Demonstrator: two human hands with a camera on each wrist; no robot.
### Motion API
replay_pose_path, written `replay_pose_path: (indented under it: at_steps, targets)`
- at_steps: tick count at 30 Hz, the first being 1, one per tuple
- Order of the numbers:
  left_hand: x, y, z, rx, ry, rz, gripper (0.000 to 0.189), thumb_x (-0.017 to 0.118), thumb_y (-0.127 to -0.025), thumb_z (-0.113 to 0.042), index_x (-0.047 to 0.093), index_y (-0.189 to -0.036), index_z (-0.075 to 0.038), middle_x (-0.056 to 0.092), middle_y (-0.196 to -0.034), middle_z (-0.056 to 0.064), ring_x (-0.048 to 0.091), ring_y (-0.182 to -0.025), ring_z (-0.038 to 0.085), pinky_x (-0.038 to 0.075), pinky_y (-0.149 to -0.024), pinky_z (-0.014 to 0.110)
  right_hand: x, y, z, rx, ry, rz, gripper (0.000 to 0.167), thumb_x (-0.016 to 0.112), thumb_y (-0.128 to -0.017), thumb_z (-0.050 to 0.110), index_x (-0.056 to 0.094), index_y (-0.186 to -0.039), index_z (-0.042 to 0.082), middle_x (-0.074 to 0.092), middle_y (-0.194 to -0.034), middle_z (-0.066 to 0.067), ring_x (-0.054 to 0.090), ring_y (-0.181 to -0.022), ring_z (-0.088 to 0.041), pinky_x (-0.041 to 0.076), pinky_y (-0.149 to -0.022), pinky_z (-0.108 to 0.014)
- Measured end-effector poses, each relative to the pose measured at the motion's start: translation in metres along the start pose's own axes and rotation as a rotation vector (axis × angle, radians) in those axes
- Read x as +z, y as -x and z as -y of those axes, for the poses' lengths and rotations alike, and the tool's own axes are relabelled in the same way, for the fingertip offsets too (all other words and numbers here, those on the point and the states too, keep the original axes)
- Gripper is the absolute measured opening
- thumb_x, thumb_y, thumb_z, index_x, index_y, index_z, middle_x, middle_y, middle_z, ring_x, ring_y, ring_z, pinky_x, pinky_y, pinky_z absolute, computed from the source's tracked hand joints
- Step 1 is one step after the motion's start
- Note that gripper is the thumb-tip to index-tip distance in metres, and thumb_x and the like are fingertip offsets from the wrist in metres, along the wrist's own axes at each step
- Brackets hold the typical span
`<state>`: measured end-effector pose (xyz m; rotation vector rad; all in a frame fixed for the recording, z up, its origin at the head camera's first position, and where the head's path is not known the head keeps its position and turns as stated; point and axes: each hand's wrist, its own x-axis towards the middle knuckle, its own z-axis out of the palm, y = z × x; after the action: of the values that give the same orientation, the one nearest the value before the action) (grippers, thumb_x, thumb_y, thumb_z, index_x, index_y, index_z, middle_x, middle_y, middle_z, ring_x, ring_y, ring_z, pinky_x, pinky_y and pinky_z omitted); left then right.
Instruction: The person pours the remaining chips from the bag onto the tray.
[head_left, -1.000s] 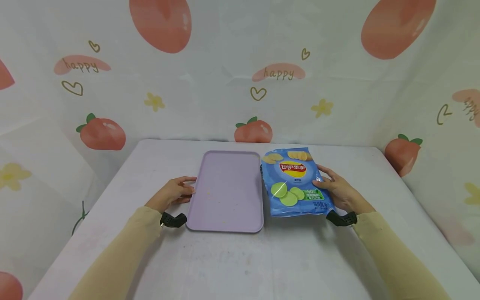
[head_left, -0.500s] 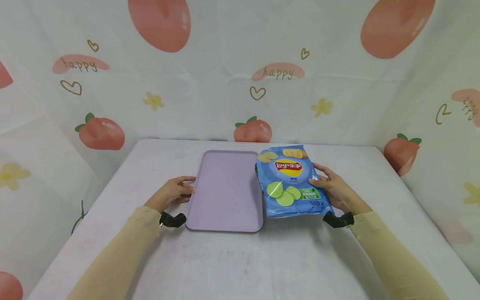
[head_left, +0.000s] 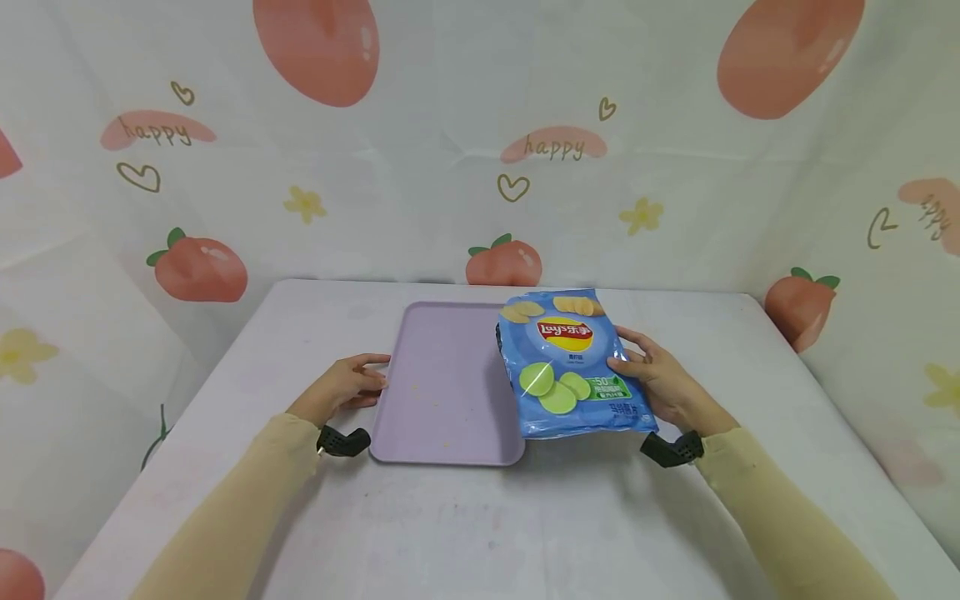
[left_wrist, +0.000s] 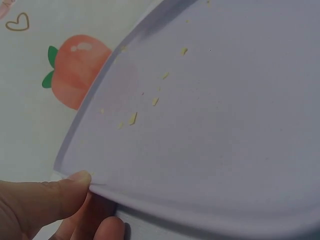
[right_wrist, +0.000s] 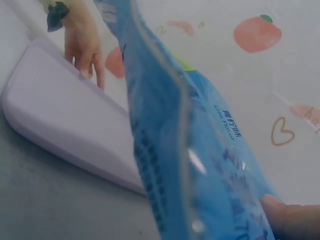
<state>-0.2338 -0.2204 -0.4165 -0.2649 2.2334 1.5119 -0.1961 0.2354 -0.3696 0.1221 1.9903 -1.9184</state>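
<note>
A blue Lay's potato chip bag (head_left: 570, 364), printed with lime slices, is raised with its front facing me. My right hand (head_left: 670, 387) grips its right edge, thumb on the front and the other fingers mostly hidden behind. The bag overlaps the right side of a light purple tray (head_left: 448, 379) in the head view. My left hand (head_left: 341, 389) holds the tray's left rim. In the left wrist view the thumb (left_wrist: 75, 192) lies on the rim with fingers curled below it. Small yellow crumbs (left_wrist: 133, 118) are scattered on the tray's surface.
The white table (head_left: 480, 542) carries a few small specks near the front. A white cloth printed with peaches, hearts and flowers (head_left: 420, 167) hangs behind and at both sides. A dark cord (head_left: 156, 435) shows beyond the table's left edge.
My right hand has moved slightly left with the chip bag, which now overlaps the tray's right edge in the head view. The left hand and the tray have stayed about where they were.
</note>
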Motion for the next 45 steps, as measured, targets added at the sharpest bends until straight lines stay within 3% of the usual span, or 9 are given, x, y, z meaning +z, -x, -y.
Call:
replay_pose_path:
  at_steps: [7, 15, 26, 45]
  targets:
    - [0.001, 0.000, -0.001, -0.002, 0.006, 0.000, 0.062, 0.065, -0.092, -0.006, 0.039, -0.148, -0.009, 0.060, -0.106, 0.004, 0.059, -0.079, 0.004, 0.056, -0.068, 0.020, 0.008, 0.003, 0.002, -0.030, -0.022, 0.024, 0.080, 0.064, -0.094, 0.021, 0.012, -0.156, 0.022, 0.037, -0.148, -0.018, 0.068, -0.093, -0.014, 0.058, -0.082, -0.033]
    - [0.000, 0.001, -0.001, 0.020, 0.021, 0.011, 0.062, 0.064, -0.091, -0.003, 0.038, -0.147, -0.007, 0.060, -0.098, 0.000, 0.057, -0.077, 0.003, 0.055, -0.067, 0.019, 0.018, 0.000, 0.000, -0.051, -0.060, 0.063, 0.078, 0.063, -0.095, 0.016, 0.014, -0.155, 0.020, 0.053, -0.128, 0.000, 0.068, -0.094, -0.014, 0.057, -0.083, -0.032]
    - [-0.001, 0.000, 0.000, -0.002, 0.008, -0.001, 0.063, 0.066, -0.091, -0.006, 0.039, -0.148, -0.009, 0.061, -0.105, 0.003, 0.059, -0.079, 0.004, 0.056, -0.069, 0.020, 0.030, 0.001, 0.006, -0.041, -0.064, 0.081, 0.077, 0.060, -0.096, 0.012, 0.013, -0.156, 0.021, 0.035, -0.150, -0.019, 0.066, -0.094, -0.015, 0.057, -0.084, -0.031]
    - [0.000, 0.001, -0.001, -0.006, 0.013, -0.001, 0.063, 0.066, -0.091, -0.006, 0.039, -0.148, -0.009, 0.060, -0.105, 0.002, 0.059, -0.078, 0.004, 0.056, -0.069, 0.020, 0.042, 0.000, 0.011, -0.013, -0.093, 0.104, 0.075, 0.059, -0.097, 0.010, 0.014, -0.156, 0.023, 0.031, -0.153, -0.020, 0.067, -0.096, -0.016, 0.057, -0.085, -0.034]
